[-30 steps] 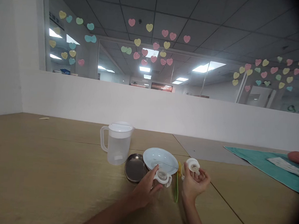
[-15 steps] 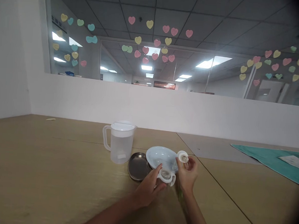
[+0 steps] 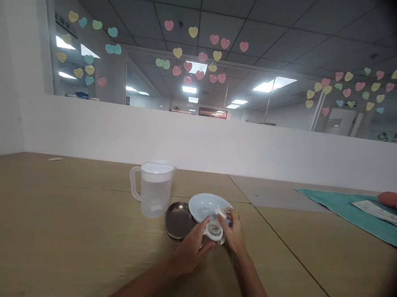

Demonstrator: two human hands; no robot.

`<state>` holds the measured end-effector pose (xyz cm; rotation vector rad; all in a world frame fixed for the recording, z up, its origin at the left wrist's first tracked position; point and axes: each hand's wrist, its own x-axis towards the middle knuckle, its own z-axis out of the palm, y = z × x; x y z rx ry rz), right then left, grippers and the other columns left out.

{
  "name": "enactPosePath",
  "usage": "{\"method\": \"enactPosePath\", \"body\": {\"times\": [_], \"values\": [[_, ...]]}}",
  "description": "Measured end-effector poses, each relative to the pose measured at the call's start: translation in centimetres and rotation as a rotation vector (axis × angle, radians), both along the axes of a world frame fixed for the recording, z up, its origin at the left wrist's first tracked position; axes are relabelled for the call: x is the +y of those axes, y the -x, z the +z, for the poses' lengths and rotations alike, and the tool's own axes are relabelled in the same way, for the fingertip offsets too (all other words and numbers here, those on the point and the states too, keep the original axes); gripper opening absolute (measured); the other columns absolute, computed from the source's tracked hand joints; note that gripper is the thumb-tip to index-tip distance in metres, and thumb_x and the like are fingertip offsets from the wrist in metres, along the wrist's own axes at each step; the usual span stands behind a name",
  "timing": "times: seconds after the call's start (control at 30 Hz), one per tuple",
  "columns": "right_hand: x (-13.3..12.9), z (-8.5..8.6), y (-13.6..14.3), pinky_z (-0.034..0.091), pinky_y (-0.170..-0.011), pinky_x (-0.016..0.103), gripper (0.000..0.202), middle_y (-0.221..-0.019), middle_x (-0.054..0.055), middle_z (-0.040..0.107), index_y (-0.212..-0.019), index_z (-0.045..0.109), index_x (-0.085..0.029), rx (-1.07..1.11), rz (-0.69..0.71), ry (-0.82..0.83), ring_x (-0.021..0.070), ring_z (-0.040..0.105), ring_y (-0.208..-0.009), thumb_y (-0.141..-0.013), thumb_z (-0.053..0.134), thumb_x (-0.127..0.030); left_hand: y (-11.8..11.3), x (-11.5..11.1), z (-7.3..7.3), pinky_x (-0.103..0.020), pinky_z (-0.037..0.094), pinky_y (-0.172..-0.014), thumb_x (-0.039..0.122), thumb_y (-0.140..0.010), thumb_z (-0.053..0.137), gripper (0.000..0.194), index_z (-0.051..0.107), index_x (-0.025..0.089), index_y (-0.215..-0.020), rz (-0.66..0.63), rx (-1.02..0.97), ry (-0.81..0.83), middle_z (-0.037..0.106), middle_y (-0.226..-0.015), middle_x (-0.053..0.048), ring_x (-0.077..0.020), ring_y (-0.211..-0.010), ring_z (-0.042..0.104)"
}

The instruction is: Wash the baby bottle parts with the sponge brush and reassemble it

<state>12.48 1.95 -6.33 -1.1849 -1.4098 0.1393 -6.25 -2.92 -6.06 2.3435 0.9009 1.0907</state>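
My left hand is closed around a clear bottle with a white collar, whose round mouth faces up. Just above and to the right of that mouth, my right hand pinches a small white lid piece with a clear part. Behind both hands sits a pale blue bowl, its right side partly covered by my fingers. A dark metal dish lies left of the bottle. The lidded clear pitcher stands further left, its handle pointing left.
A teal cloth lies at the right, with a patterned paper or cloth strip and a reddish object on it. A small flat piece lies at the far left. A white wall borders the table's back.
My right hand has moved left and inward with the lid piece, now close to the bottle's mouth. My left hand still holds the bottle. The view has shifted slightly to the right.
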Motion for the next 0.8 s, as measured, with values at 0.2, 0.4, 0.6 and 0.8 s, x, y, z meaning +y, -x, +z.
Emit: {"method": "enactPosePath", "body": {"times": [0.2,0.4,0.6,0.8], "values": [[0.1,0.0,0.2,0.042,-0.089,0.04,0.047,-0.105,0.01,0.064,-0.105,0.058,-0.018,0.179,-0.033,0.02,0.0271,0.057,-0.101,-0.07,0.063,-0.049,0.1,-0.2,0.3,-0.044,0.027,-0.112,0.044,-0.092,0.043,0.063,0.02,0.021,-0.146,0.006,0.008,0.025,0.034,-0.148,-0.01,-0.024,-0.134,0.034],[0.1,-0.1,0.1,0.045,-0.081,0.034,0.042,-0.098,0.007,0.064,-0.103,0.056,-0.018,0.537,0.055,-0.08,0.0227,0.059,-0.091,-0.075,0.06,-0.049,0.2,0.0,0.0,-0.043,0.026,-0.113,0.044,-0.092,0.043,0.063,0.021,0.02,-0.146,0.019,0.025,0.032,0.033,-0.149,-0.01,-0.0235,-0.136,0.032],[-0.7,0.0,0.4,0.044,-0.065,0.028,0.03,-0.066,-0.001,0.058,-0.09,0.056,-0.018,0.554,0.274,-0.125,0.0159,0.056,-0.065,-0.082,0.053,-0.047,0.3,0.0,0.1,-0.043,0.03,-0.111,0.043,-0.092,0.043,0.061,0.024,0.019,-0.145,0.015,0.026,-0.007,0.037,-0.146,-0.011,-0.0245,-0.133,0.036],[-1.3,-0.2,1.1,0.047,-0.065,0.029,0.032,-0.077,0.003,0.063,-0.1,0.054,-0.018,0.43,0.271,-0.078,0.0178,0.06,-0.07,-0.085,0.048,-0.047,0.3,0.1,-0.2,-0.042,0.034,-0.109,0.04,-0.092,0.045,0.058,0.026,0.022,-0.144,0.003,0.007,-0.09,0.042,-0.143,-0.01,-0.0245,-0.13,0.04]]}}
